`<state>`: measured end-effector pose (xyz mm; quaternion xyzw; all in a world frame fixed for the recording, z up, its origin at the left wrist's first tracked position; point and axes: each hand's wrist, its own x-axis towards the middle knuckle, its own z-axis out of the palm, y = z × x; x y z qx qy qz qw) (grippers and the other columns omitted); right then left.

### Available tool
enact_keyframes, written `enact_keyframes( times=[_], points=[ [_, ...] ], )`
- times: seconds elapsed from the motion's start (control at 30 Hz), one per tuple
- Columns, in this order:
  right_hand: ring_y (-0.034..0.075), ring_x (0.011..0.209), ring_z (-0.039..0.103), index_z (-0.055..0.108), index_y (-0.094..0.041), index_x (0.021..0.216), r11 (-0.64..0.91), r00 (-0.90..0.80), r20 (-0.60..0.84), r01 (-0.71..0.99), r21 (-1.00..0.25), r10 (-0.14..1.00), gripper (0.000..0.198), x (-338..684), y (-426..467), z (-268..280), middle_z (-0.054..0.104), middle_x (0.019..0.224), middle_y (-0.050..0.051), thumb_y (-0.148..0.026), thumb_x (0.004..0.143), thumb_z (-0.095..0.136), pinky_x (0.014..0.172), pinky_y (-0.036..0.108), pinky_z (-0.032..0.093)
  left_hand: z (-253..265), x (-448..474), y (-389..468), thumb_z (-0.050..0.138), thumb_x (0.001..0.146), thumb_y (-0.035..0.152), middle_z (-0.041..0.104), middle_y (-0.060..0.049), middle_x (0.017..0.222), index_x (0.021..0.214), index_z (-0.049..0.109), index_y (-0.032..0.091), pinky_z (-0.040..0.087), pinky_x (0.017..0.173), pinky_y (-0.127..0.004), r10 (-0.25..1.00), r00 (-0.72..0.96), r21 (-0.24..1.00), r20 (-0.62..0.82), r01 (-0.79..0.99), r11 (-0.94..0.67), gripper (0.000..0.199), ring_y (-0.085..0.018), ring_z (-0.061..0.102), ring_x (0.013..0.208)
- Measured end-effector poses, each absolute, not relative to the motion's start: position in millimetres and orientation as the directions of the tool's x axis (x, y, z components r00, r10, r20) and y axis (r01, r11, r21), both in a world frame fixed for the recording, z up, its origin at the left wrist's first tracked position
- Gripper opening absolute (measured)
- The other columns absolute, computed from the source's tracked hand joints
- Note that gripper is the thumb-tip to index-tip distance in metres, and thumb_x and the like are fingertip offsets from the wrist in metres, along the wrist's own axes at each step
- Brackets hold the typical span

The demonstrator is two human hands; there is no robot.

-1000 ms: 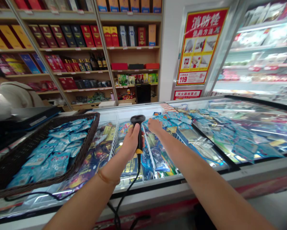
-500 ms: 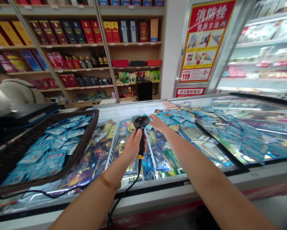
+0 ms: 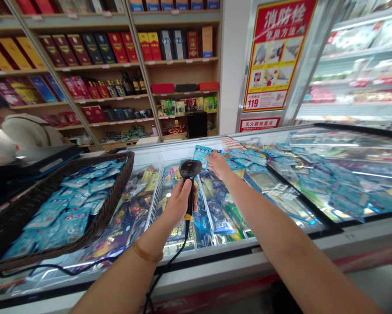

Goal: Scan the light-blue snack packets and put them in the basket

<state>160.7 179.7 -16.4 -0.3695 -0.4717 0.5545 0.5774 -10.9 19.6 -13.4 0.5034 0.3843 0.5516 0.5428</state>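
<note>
My left hand (image 3: 180, 197) is wrapped round the handle of a black barcode scanner (image 3: 190, 169), its cable trailing down toward me. Just beyond the scanner head, my right hand (image 3: 217, 164) pinches a blue packet (image 3: 201, 152) by its right side. The packet's printed face is partly visible, and the scanner covers some of its lower part. Both hands are above a chest freezer full of bagged goods. Many similar blue packets (image 3: 248, 158) lie to the right of my right hand. More blue packets (image 3: 72, 222) fill the dark wicker basket (image 3: 125, 174) on the left.
The freezer's front edge (image 3: 222, 261) runs across below my arms. White wire dividers (image 3: 155, 194) split its inside. The scanner cable (image 3: 174, 259) hangs over the edge. A person (image 3: 25, 128) is at the far left beside a dark machine (image 3: 45, 159). Shelves (image 3: 179, 61) of boxes stand behind.
My right hand has raised the blue packet so that more of it shows above the scanner. My left hand and the scanner have shifted only slightly.
</note>
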Motion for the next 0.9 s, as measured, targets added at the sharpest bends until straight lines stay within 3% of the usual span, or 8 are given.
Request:
enact_keyframes(
  times=[0.1,0.33,0.63,0.8,0.9],
  points=[
    [0.006,0.05,0.042,0.04,-0.025,0.078,0.115,-0.032,0.13,-0.293,-0.949,0.991,0.049,157.7,175.7,-12.3,0.04,0.053,-0.015,-0.042,0.064,0.084,0.064,0.022,0.046,-13.3,-11.3,18.7,0.071,0.078,0.077,0.061,0.003,0.074,0.095,0.053,0.021,0.042,0.039,-0.023,0.984,0.113,0.974,0.135,-0.199,-0.111,0.061,-0.009,0.052,0.045],
    [0.007,0.055,0.051,0.039,-0.026,0.078,0.121,-0.018,0.132,-0.275,-0.954,0.991,0.047,155.6,169.6,-7.0,0.04,0.054,-0.014,-0.043,0.066,0.08,0.063,0.021,0.046,-13.0,-10.3,17.9,0.072,0.079,0.075,0.064,0.001,0.081,0.094,0.053,0.021,0.043,0.039,-0.023,0.977,0.143,0.974,0.159,-0.185,-0.131,0.059,-0.008,0.052,0.047],
    [0.007,0.053,0.049,0.041,-0.025,0.078,0.109,-0.007,0.116,-0.294,-0.95,0.993,0.045,154.6,170.6,-7.5,0.047,0.055,-0.013,-0.039,0.066,0.082,0.065,0.023,0.048,-14.4,-14.3,17.8,0.067,0.083,0.076,0.055,0.005,0.061,0.091,0.054,0.021,0.042,0.04,-0.023,0.969,0.199,0.98,0.145,-0.16,-0.114,0.057,-0.01,0.049,0.044],
    [0.007,0.052,0.046,0.041,-0.025,0.076,0.104,0.023,0.101,-0.248,-0.963,0.995,0.039,152.7,168.4,-7.8,0.043,0.054,-0.013,-0.035,0.069,0.078,0.061,0.021,0.045,-10.0,-9.3,17.0,0.071,0.078,0.078,0.056,0.005,0.065,0.092,0.054,0.021,0.041,0.038,-0.023,0.982,0.146,0.979,0.123,-0.181,-0.096,0.061,-0.01,0.05,0.042],
    [0.008,0.056,0.052,0.043,-0.024,0.076,0.096,0.065,0.082,-0.242,-0.966,0.994,0.035,147.6,163.2,-8.0,0.05,0.059,-0.011,-0.03,0.07,0.077,0.064,0.022,0.048,1.4,-8.4,13.9,0.073,0.075,0.078,0.059,0.004,0.068,0.092,0.053,0.022,0.041,0.039,-0.024,0.991,0.052,0.972,0.126,-0.204,-0.113,0.063,-0.01,0.051,0.042]
  ],
)
